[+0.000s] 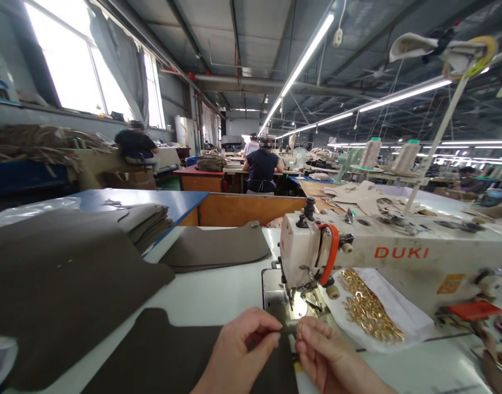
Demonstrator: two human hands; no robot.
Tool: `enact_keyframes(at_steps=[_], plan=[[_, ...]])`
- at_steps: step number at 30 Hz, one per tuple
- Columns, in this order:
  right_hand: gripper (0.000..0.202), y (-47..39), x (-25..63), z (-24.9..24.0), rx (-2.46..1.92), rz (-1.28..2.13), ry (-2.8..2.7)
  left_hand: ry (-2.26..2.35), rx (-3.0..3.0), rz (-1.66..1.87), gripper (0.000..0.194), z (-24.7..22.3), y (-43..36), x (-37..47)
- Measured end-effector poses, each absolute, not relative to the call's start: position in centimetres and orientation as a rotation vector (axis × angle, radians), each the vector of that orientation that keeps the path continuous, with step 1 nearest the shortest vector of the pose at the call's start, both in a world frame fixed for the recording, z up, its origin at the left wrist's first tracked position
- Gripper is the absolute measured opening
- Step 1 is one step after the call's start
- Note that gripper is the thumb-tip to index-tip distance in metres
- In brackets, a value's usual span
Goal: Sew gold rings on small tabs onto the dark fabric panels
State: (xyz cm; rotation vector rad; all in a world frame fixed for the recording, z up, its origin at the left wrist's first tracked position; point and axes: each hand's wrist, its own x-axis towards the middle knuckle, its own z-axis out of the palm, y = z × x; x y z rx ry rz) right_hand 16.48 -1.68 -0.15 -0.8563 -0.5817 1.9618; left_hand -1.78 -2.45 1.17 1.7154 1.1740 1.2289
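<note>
My left hand (245, 347) is just in front of the sewing machine (304, 251), thumb and forefinger nearly together, over a dark fabric piece (152, 350); whatever may be between the fingertips is too small to make out. Close beside it on the right, my right hand (322, 350) is closed, pinching a small gold ring (300, 330) between thumb and fingers. The lit needle area (299, 305) lies directly beyond both hands. Many gold metal rings (368, 309) lie on a white cloth (392, 295) right of the needle.
A large dark sheet (62, 279) covers the left side. Behind it is a stack of pieces (150, 224); more dark pieces (218, 246) lie left of the machine head. Thread cones (372, 153) stand at the back right. People (261, 167) sit farther off.
</note>
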Motion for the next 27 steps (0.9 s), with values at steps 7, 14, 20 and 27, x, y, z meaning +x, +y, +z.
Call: enact_keyframes(at_steps=[7,14,20,27], plan=[[0.028,-2.0,16.0,0.3,-0.858,1.886,-0.738,1.147,1.652,1.187,0.011,1.5,-2.5,-2.0],[0.028,-1.6,16.3,-0.5,-0.849,1.833,-0.894,1.049,1.356,1.072,0.009,1.1,-1.9,-2.0],[0.021,-1.6,16.8,-0.4,-0.887,1.428,-1.327,0.997,1.236,1.05,0.012,0.2,-1.3,-1.7],[0.025,-0.8,15.7,0.5,-0.966,1.545,-1.381,0.983,1.153,0.991,0.026,1.2,-1.6,-1.9]])
